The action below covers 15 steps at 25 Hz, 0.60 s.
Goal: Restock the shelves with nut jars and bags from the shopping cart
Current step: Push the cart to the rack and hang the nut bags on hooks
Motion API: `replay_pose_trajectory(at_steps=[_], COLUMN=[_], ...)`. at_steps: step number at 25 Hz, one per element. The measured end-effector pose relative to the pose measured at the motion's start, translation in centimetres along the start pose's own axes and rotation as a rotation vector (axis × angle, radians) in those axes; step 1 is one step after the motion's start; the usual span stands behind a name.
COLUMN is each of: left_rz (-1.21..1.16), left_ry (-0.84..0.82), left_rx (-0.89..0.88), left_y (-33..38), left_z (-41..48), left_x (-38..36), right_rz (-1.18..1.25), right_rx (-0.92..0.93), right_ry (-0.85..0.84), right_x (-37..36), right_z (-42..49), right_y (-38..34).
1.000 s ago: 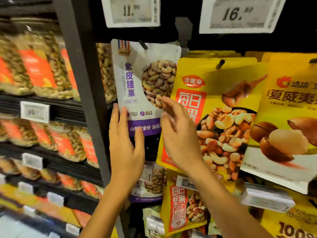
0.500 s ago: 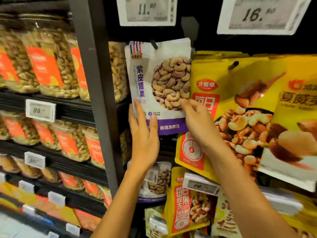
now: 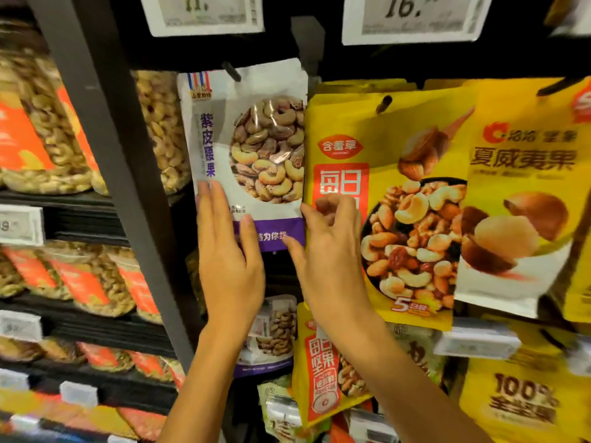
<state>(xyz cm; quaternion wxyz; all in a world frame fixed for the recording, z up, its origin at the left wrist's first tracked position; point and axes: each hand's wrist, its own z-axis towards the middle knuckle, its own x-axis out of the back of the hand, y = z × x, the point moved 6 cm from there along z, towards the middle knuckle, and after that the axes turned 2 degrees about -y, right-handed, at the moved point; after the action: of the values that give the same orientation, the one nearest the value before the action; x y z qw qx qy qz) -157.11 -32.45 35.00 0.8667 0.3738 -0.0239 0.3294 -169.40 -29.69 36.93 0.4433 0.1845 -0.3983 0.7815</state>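
While the cashew bag hangs on its peg, both hands sit at its lower edge.
Fingers straight, the left hand lies flat on the bag's lower left; the right hand curls at the right edge beside the yellow mixed-nut bag, grasp unclear, fingertips blurred.

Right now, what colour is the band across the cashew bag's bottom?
The band is purple, clearest in the head view.

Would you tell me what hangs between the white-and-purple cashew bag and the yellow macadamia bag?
In the head view, a yellow plastic bag of mixed nuts with a red label hangs there.
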Motion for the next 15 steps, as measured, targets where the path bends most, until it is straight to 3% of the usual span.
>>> replay_pose_trajectory(at_steps=[2, 5, 7, 10, 13, 15], left_rz=[0.093, 0.029, -0.163, -0.298, -0.112, 0.040], left_ry=[0.049, 0.089, 0.017, -0.215, -0.331, -0.316], left_rx=[-0.091, -0.272, -0.339, -0.448, -0.529, -0.535], left_y=[1.5, 5.9, 10.1, 15.8, 17.6, 16.9], left_z=[-0.3, -2.3, -4.7, -8.1, -9.2, -9.0], left_x=[0.2, -0.6, -2.4, -6.8, -10.9, -12.3], right_rz=[0.012, 0.021, -0.014, 0.061, 0.104, 0.329], right_rx=[0.053, 0.094, -0.072, -0.421, -0.414, -0.419], right_ry=[0.026, 0.409, 0.592, 0.467, 0.317, 0.208], right_x=[1.8, 9.2, 14.4, 16.2, 14.9, 13.8], right_z=[-1.0, -3.9, -5.8, -6.1, -4.9, -3.7], right_y=[0.3, 4.7, 9.9, 16.6, 18.7, 19.7])
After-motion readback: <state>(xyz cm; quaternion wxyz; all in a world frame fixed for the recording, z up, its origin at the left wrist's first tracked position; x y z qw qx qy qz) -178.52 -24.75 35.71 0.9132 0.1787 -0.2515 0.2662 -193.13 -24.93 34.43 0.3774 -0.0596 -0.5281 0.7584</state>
